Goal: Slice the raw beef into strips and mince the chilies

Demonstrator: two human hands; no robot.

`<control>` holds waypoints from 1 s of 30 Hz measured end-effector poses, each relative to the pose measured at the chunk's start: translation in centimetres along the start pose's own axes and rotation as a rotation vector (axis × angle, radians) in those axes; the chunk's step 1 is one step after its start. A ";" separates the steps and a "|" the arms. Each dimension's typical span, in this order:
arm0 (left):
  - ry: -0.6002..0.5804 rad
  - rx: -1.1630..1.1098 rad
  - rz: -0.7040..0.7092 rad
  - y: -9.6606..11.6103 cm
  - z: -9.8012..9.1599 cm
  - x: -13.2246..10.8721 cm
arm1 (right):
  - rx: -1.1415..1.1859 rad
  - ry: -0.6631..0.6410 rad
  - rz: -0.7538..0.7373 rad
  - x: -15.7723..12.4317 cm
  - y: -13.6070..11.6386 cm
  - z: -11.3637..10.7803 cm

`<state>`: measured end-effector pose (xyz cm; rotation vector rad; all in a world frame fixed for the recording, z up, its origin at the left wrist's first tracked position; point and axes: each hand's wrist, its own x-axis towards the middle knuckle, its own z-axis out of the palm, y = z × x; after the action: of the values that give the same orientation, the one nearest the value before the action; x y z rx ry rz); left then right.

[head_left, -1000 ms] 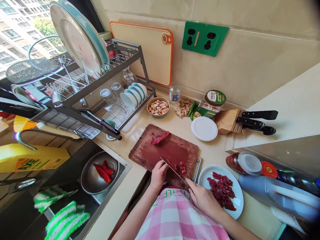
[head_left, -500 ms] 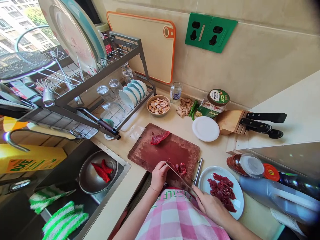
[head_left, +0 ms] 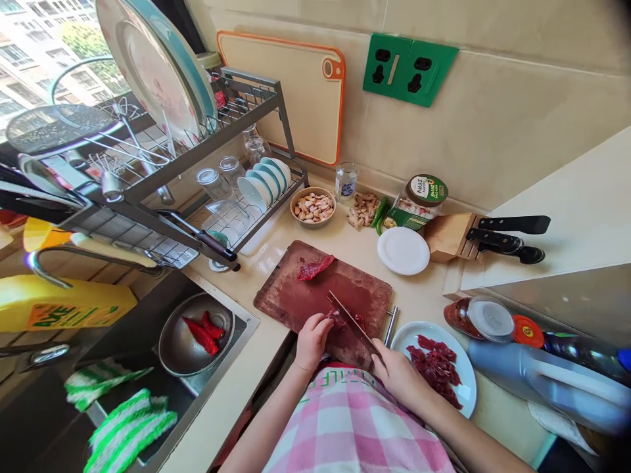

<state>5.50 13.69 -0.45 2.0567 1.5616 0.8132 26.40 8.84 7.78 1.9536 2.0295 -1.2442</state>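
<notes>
My right hand (head_left: 393, 366) is closed round the handle of a knife (head_left: 351, 318), whose blade slants up and left over the brown cutting board (head_left: 286, 289). The curled fingers of my left hand (head_left: 313, 336) pinch a small piece of raw red meat (head_left: 336, 320) beside the blade. A bit of cut meat (head_left: 360, 321) lies on the blade's other side, partly covered by it. Farther back on the board rests a larger strip of meat (head_left: 315, 267). Right of the board, a white plate (head_left: 472, 387) carries a heap of sliced meat (head_left: 436, 368).
Behind the board stand a bowl of garlic (head_left: 312, 207), ginger (head_left: 363, 210), green chillies (head_left: 380, 211), a small white plate (head_left: 403, 250) and a knife block (head_left: 446, 236). To the left are a dish rack (head_left: 197, 164) and a sink pan (head_left: 170, 348) with red chillies.
The knife has lifted and shifted over the meat, its tip now farther up the board. My right hand has moved slightly up and left; my left hand stays by the meat.
</notes>
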 end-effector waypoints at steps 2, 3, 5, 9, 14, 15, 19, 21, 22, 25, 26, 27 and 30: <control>-0.017 0.023 0.010 -0.1 0.1 0.0 | 0.030 0.014 0.020 -0.8 0.2 0.1; -0.020 0.025 0.014 -0.2 0.1 0.0 | 0.041 0.020 0.023 -1.0 0.1 0.1; -0.010 0.021 0.018 -0.2 0.2 0.0 | 0.068 0.047 0.025 -1.1 -0.2 -0.2; 0.009 0.009 0.012 -0.2 0.3 0.0 | 0.128 0.136 0.008 -1.2 -0.3 -1.7; 0.014 -0.012 0.008 -0.2 0.3 0.2 | 0.054 0.038 -0.038 -2.7 0.4 -3.0; 0.016 -0.016 0.009 -0.1 0.2 0.2 | 0.014 0.003 -0.045 -3.0 0.6 -2.9; 0.004 -0.023 0.011 0.0 0.1 0.3 | -0.164 -0.063 0.025 -3.5 1.2 -1.8; -0.008 -0.033 0.015 0.0 0.1 0.3 | -0.224 -0.089 0.055 -2.9 1.0 -1.2; -0.014 -0.041 0.017 0.0 0.2 0.4 | -0.236 -0.100 0.056 -2.3 0.6 -0.9; -0.025 -0.058 0.017 -0.1 0.3 0.5 | -0.222 -0.079 0.035 0.2 -1.3 -0.3; -0.027 -0.056 0.015 0.0 0.3 0.5 | -0.218 -0.057 0.031 1.1 -1.9 -0.1; -0.027 -0.050 0.013 0.0 0.2 0.5 | -0.215 -0.035 0.030 1.9 -2.4 0.0; -0.047 -0.026 0.040 0.2 -0.2 0.2 | -0.152 0.006 0.011 3.2 -2.7 -0.2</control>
<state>5.54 13.80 -0.15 2.0801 1.4816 0.7892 23.55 11.92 7.42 1.8988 2.0471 -1.0496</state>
